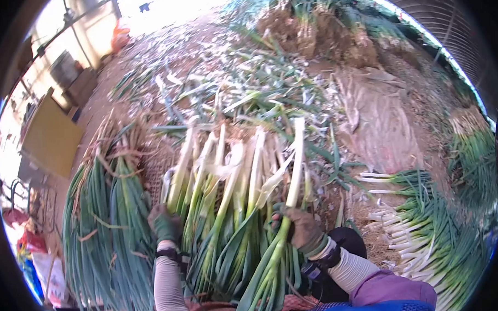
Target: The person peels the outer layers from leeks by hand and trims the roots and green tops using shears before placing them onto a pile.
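Note:
My right hand (302,228), in a dirty work glove, grips one long green onion (296,163) by its stalk, white end pointing away from me. My left hand (164,223), also gloved, rests against the left side of a pile of cleaned green onions (228,200) lying in front of me, white stems up and green leaves toward me. Whether its fingers close on a stalk is hidden by the leaves.
A bundle of uncleaned onions with roots (111,215) lies at the left. Another heap of cleaned onions (427,226) is at the right. Peeled leaves (246,84) litter the dirt floor ahead, with soil-caked clumps (316,32) at the back. A yellow board (51,135) stands left.

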`<state>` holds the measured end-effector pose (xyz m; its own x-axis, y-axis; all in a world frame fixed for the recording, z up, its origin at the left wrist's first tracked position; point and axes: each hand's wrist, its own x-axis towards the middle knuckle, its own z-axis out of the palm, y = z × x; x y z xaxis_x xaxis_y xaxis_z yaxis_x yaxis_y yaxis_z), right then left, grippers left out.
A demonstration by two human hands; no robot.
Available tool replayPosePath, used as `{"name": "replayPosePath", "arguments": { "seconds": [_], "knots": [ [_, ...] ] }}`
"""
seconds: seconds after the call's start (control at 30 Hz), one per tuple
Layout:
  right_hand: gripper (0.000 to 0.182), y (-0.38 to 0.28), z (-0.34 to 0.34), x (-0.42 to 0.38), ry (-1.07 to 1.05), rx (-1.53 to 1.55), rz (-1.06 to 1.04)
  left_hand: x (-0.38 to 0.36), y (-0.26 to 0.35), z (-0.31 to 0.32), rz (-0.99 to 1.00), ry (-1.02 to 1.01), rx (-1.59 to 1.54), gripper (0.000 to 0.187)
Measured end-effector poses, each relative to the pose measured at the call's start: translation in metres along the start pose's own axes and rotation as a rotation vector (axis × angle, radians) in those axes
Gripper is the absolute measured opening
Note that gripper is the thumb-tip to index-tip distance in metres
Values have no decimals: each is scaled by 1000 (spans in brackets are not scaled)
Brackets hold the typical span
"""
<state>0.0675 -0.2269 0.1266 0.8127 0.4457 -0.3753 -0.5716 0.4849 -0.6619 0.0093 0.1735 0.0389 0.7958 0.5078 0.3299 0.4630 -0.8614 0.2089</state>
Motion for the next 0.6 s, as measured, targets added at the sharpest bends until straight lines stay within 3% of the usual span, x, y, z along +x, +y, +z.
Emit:
{"name": "replayPosePath", "arguments": {
  "seconds": [0.07, 0.17, 0.27, 0.5, 0.53, 0.6],
  "knots": [
    [31, 7, -4, 6, 1, 156, 106, -4, -41, 44, -96, 85, 46, 45],
    [33, 11, -2, 8, 23, 55, 109, 2, -31, 21, -516, -455, -126, 43],
    [30, 9, 3, 2, -25, -3, 55, -7, -31, 11, -381, -457, -138, 41],
    [29, 20, 5, -2, -95, 81, 65, -35, -80, 35, -307, -493, -360, 42],
    [30, 15, 12, -9, -91, 101, 151, -38, -55, 8, -320, -566, -317, 42],
    [32, 17, 18, -15, -57, 41, 165, -47, -38, 4, -309, -525, -173, 42]
  ]
}}
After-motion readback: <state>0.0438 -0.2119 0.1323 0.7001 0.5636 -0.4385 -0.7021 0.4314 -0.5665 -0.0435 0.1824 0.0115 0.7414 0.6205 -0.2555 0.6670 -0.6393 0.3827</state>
